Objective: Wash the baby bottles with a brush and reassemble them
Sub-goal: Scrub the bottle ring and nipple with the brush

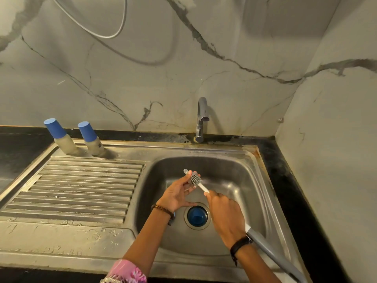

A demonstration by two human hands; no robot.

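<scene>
The wall behind is pale stone with dark, thin cracks like marble. A side wall meets it at a corner on the right. A grey hose hangs in a loop on the wall and casts a soft shadow. A shiny metal tap stands at the back. The black counter runs round a steel sink with a ribbed draining board on its left. The light is dim and a bit yellow, maybe from a lamp above.
</scene>
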